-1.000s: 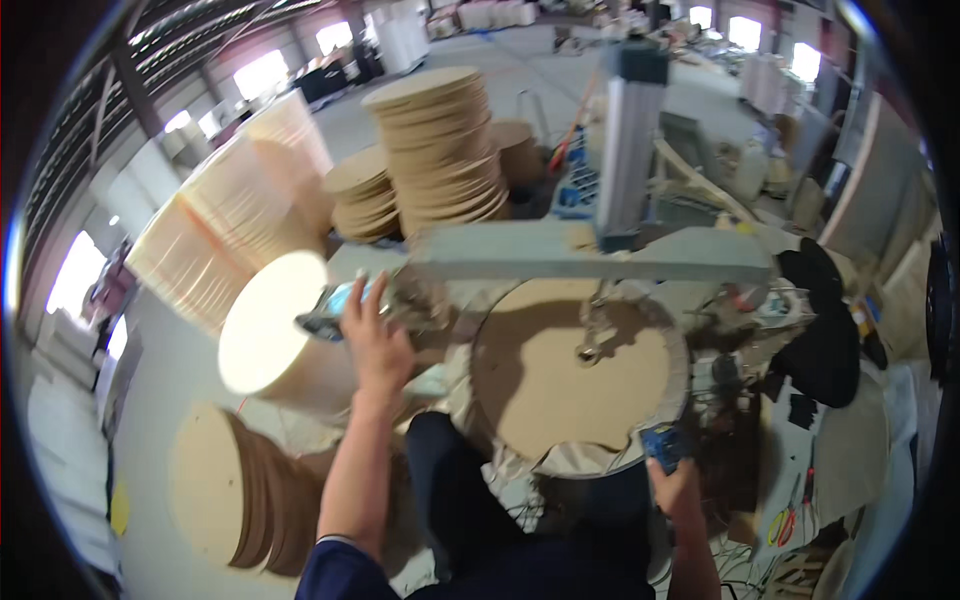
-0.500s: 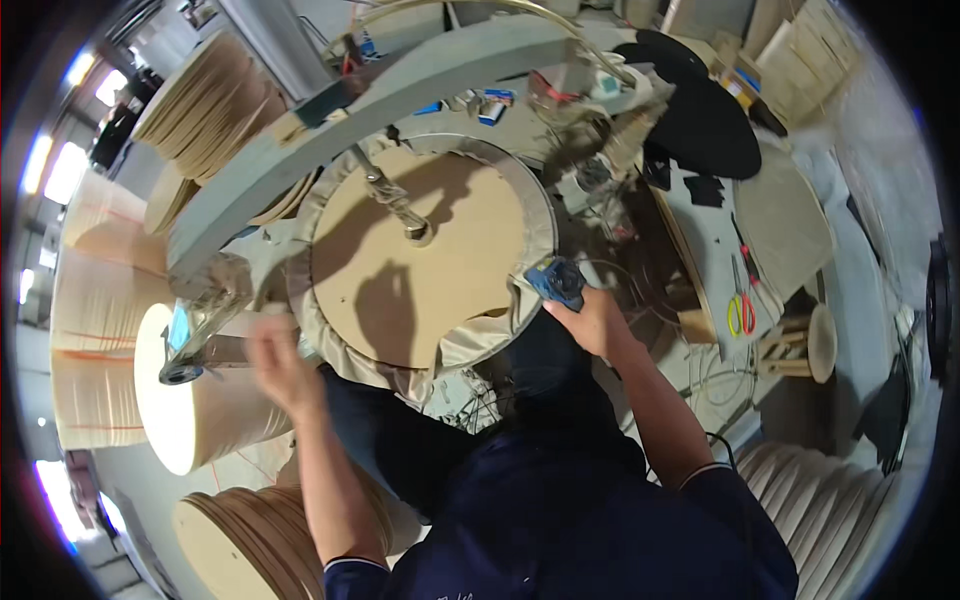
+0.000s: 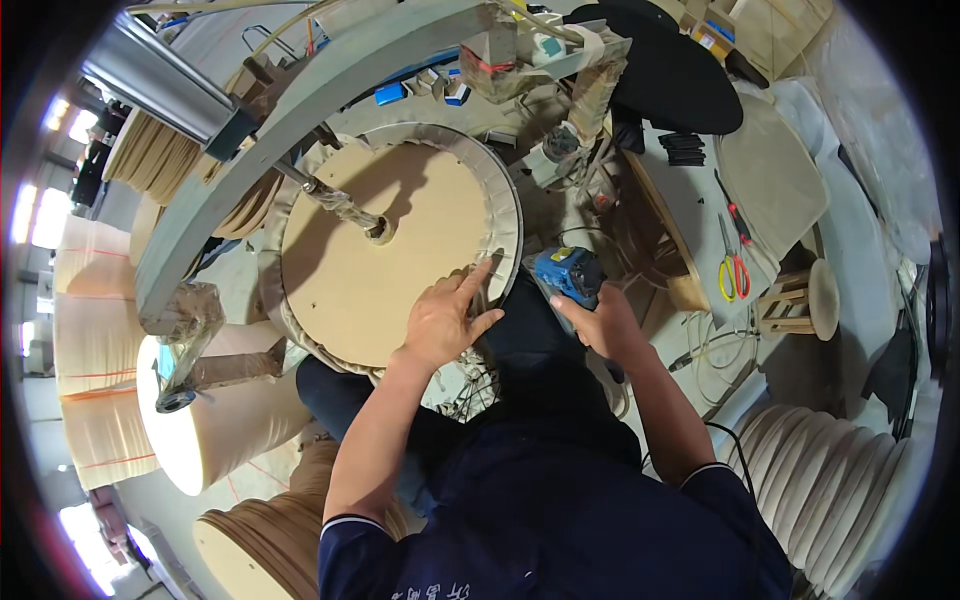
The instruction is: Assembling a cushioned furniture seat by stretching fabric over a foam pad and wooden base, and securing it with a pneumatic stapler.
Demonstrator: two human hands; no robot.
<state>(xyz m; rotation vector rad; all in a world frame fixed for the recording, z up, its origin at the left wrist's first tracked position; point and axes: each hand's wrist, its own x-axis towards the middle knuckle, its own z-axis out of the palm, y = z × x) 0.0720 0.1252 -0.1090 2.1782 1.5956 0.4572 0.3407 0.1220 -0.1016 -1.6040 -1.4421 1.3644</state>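
"Grey, that long curved beam (image 3: 390, 60); what lies beneath it?"

"A tan round board (image 3: 370, 295), lying flat just in front of the person, mostly past the beam's near side."

"And around it?"

"Pale fabric (image 3: 498, 205), gathered in folds along the rim."

"Where's the left hand (image 3: 445, 322)?"

"Palm down over the board's near right edge, fingers loosely spread, index finger reaching onto the fabric. It grips nothing that I can see."

"The right hand (image 3: 605, 325)?"

"Closed around the handle of a blue power tool (image 3: 568, 270), held just beside the board's right rim, apart from it."

"Anything smaller?"

"Scissors (image 3: 735, 275) with red and yellow handles, farther right."
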